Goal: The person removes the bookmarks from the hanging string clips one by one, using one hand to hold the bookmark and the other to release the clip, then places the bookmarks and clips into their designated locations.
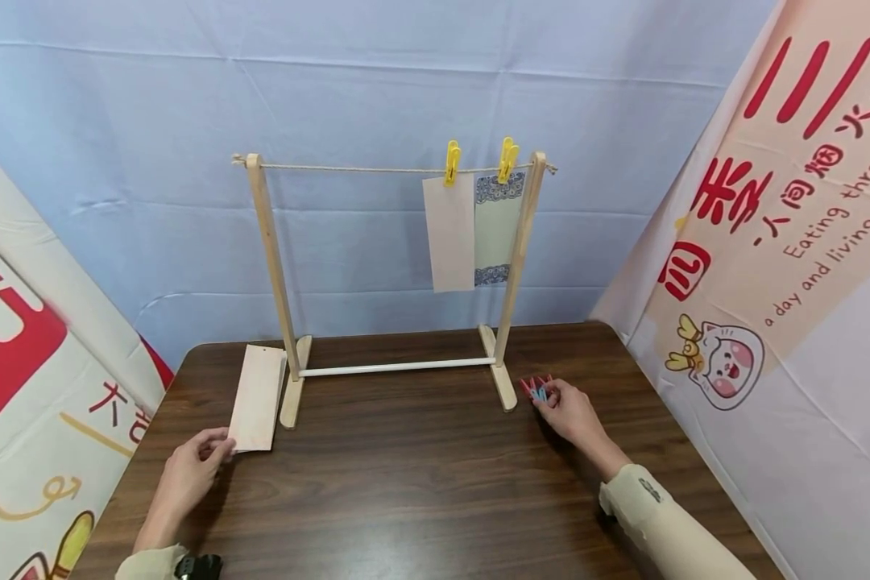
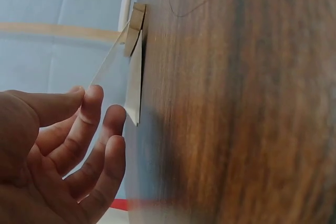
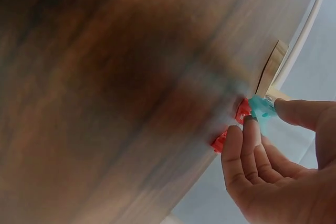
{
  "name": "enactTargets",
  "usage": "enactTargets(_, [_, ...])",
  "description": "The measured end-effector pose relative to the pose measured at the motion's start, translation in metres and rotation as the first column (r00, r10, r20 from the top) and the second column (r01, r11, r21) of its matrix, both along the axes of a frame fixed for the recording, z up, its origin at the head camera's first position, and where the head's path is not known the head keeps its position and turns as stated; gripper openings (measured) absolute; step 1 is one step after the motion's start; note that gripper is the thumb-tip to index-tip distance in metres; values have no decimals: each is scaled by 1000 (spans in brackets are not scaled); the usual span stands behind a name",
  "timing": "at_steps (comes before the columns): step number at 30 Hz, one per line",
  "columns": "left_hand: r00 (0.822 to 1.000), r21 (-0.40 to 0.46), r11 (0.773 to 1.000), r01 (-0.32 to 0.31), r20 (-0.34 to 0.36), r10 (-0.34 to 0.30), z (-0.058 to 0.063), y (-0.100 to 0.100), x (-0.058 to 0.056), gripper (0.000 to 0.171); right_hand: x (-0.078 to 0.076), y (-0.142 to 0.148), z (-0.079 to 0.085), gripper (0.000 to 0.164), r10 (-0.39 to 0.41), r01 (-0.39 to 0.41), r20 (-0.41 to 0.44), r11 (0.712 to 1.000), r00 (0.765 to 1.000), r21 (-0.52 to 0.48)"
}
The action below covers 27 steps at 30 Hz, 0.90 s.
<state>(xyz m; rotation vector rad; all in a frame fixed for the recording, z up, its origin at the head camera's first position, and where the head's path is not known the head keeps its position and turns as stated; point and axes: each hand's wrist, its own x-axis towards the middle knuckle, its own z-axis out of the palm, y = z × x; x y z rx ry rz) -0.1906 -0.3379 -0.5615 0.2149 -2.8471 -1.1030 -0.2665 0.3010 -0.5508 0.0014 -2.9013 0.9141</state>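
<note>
At the table's left, my left hand (image 1: 192,471) pinches the near corner of a pale blank card (image 1: 254,403) between thumb and fingers. The left wrist view shows this card (image 2: 107,59) tilted up, apart from another pale card (image 2: 135,80) lying beneath it. On the right, my right hand (image 1: 573,415) pinches a light blue clothespin (image 3: 262,107) between thumb and forefinger. Red clothespins (image 3: 243,111) lie on the table right beside it. Two cards hang from the rope: a plain pale one (image 1: 449,242) and one with blue patterned bands (image 1: 496,229), each under a yellow clothespin (image 1: 453,161).
A wooden stand (image 1: 271,258) with a rope (image 1: 348,169) strung across its top stands at the back of the brown table (image 1: 399,467). A white rod (image 1: 399,367) joins its feet low down. Printed cloth hangs around the table.
</note>
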Motion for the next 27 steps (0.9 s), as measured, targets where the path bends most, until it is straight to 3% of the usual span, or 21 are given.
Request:
enactTargets(10, [1000, -11, 1000, 16, 13, -15, 0, -1, -1, 36, 0, -2, 2, 37, 5, -6, 75, 1000, 997, 18])
enactTargets(27, [1000, -78, 997, -9, -3, 9, -4, -2, -2, 33, -5, -5, -2, 35, 8, -13, 102, 999, 995, 42])
